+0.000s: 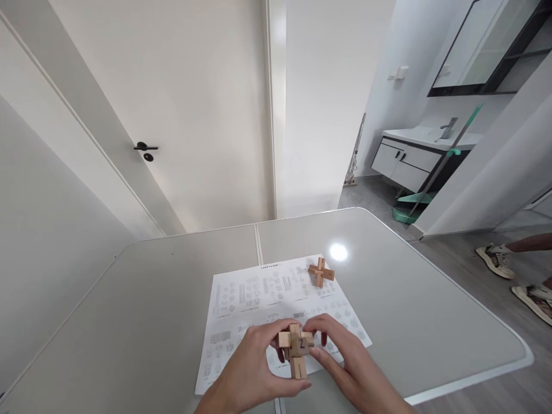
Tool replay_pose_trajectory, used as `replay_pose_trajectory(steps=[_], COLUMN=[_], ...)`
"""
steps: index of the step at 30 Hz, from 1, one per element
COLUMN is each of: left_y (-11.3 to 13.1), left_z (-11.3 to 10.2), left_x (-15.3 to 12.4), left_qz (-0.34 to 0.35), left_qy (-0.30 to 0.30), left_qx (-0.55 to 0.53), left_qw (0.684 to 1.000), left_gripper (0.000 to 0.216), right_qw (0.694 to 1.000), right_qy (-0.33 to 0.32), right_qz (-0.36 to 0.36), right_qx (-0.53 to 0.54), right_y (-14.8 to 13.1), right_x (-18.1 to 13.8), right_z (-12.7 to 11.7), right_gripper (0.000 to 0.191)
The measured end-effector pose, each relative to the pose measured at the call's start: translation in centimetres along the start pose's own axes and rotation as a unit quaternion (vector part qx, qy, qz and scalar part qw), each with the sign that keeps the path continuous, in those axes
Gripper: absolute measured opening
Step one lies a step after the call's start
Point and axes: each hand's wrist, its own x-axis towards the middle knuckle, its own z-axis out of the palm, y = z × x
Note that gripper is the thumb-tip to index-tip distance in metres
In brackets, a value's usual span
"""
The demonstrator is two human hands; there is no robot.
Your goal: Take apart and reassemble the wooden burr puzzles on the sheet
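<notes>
A wooden burr puzzle (297, 347) made of interlocking blocks is held up over the near part of the table, with dark marks on some faces, one like a "2". My left hand (254, 365) grips it from the left, thumb under the lower block and fingers around the top and back. From the right, my right hand (345, 356) pinches its right side between thumb and fingers. Beneath lies a printed instruction sheet (233, 305) with rows of small grey diagrams. A second wooden puzzle (320, 272), cross-shaped, rests on the sheet's far right corner.
The grey folding table (142, 322) has a centre seam and a pale rim. Behind it is a white door (207, 115) with a black handle. To the right are a washbasin cabinet (409, 158), a green broom and dustpan (405, 215), and a person's feet in shoes (495, 260).
</notes>
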Motion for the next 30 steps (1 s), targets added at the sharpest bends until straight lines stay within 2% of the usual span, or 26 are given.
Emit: replay_pose_trajectory(steps=[2, 7, 13, 15, 17, 19, 21, 25, 28, 30], left_y=[0.3, 0.6, 1.2, 1.3, 0.8, -0.8, -3.5, -11.1, -16.3, -18.8], left_z=[0.1, 0.1, -0.8, -0.9, -0.8, -0.6, -0.4, -0.8, -1.4, -1.6], left_x=[0.3, 1.2, 1.8, 1.9, 1.9, 1.7, 1.1, -1.6, -4.5, -6.4], left_qz=[0.016, 0.061, 0.143, 0.152, 0.149, 0.122, 0.068, 0.018, -0.001, -0.042], left_qy=[-0.005, 0.006, -0.064, -0.078, -0.074, -0.045, 0.004, 0.145, 0.241, 0.273], left_qx=[0.004, 0.045, 0.107, 0.128, 0.146, 0.167, 0.193, 0.281, 0.329, 0.340], left_qw=[1.000, 0.997, 0.982, 0.977, 0.975, 0.977, 0.979, 0.949, 0.913, 0.899], left_gripper=[0.051, 0.059, 0.051, 0.050, 0.062, 0.082, 0.091, 0.059, 0.057, 0.058], right_qw=[0.999, 0.981, 0.955, 0.950, 0.949, 0.951, 0.958, 0.957, 0.948, 0.944], right_qy=[-0.029, -0.045, -0.092, -0.089, -0.067, -0.022, 0.050, 0.200, 0.253, 0.272], right_qz=[0.021, 0.085, 0.142, 0.149, 0.150, 0.155, 0.170, 0.195, 0.192, 0.183], right_qx=[0.028, 0.171, 0.244, 0.258, 0.269, 0.266, 0.224, 0.074, 0.007, -0.019], right_y=[0.0, 0.1, 0.3, 0.4, 1.0, 2.4, 4.3, 8.3, 9.8, 10.2], right_x=[0.1, 0.2, -0.1, -0.2, -0.3, -0.3, -0.5, -0.6, -0.2, 0.2], right_z=[0.1, 0.4, 0.3, 0.3, 0.4, 0.3, 0.1, -0.7, -1.2, -1.1], right_gripper=[0.021, 0.039, 0.046, 0.046, 0.045, 0.045, 0.046, 0.050, 0.052, 0.053])
